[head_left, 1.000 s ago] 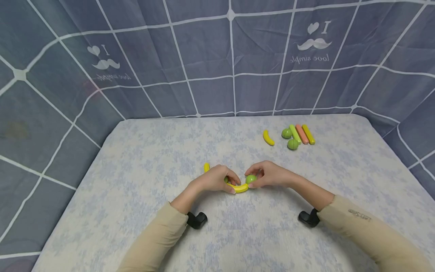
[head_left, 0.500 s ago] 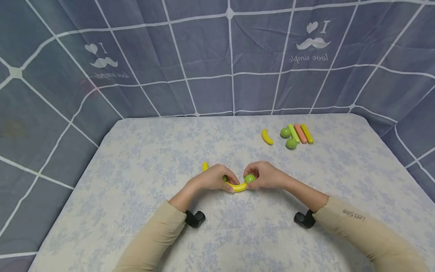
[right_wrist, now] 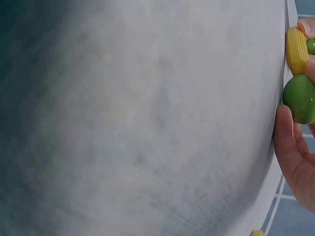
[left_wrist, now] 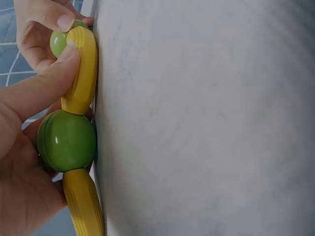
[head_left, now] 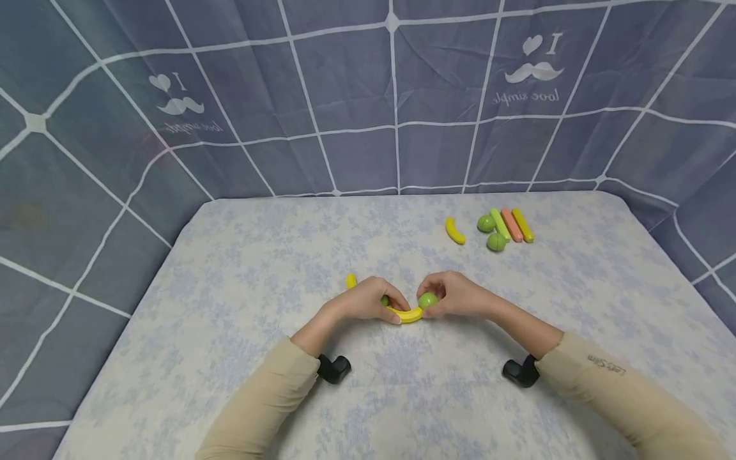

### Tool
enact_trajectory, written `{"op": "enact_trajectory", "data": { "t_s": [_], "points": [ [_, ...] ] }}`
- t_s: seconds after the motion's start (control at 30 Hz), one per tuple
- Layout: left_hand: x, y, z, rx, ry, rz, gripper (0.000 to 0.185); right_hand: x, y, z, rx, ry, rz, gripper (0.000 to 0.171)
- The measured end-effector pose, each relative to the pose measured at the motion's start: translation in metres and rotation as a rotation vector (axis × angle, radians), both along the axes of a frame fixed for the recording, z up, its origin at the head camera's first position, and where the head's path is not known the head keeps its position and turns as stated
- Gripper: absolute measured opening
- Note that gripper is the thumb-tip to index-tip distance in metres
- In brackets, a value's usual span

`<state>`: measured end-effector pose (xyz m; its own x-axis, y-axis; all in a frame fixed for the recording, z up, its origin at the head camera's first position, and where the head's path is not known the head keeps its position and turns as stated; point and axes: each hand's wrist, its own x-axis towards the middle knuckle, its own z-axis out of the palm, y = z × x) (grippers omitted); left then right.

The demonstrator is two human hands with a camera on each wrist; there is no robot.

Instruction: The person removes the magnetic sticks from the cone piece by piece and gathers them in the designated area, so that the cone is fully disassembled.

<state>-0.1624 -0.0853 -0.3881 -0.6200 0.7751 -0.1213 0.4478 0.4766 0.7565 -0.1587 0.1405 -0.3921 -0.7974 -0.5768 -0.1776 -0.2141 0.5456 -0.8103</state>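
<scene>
Near the middle of the table, my left hand [head_left: 368, 300] pinches a curved yellow stick [head_left: 408, 315], its thumb lying along the near side. My right hand [head_left: 457, 295] holds a green ball [head_left: 427, 300] between thumb and fingers at the stick's right end. In the left wrist view, a second green ball [left_wrist: 69, 142] sits at the other end of the curved yellow stick [left_wrist: 82, 73], beside my left palm. Another yellow stick [left_wrist: 82, 201] meets that ball from the far side. In the head view its tip [head_left: 351, 280] shows behind the left hand, which covers much of this row.
At the back right lie a curved yellow stick [head_left: 455, 230], two green balls [head_left: 496, 241], and straight sticks in light green [head_left: 499, 225], salmon [head_left: 511, 225] and yellow [head_left: 522, 225]. A patterned cloth covers the table [head_left: 276, 243]. A blue-grey curtain [head_left: 356, 96] hangs behind it.
</scene>
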Motion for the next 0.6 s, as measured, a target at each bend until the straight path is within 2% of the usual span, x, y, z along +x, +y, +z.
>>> {"op": "enact_trajectory", "data": {
  "t_s": [0.1, 0.6],
  "points": [
    [-0.0003, 0.0021, -0.001, 0.001, 0.002, -0.007, 0.023, -0.0008, 0.0021, -0.0001, -0.009, -0.041, -0.013, 0.026],
    [0.0024, 0.005, 0.0019, -0.005, 0.001, 0.029, 0.021, -0.003, 0.0089, 0.001, 0.007, -0.014, -0.085, 0.026]
  ]
}}
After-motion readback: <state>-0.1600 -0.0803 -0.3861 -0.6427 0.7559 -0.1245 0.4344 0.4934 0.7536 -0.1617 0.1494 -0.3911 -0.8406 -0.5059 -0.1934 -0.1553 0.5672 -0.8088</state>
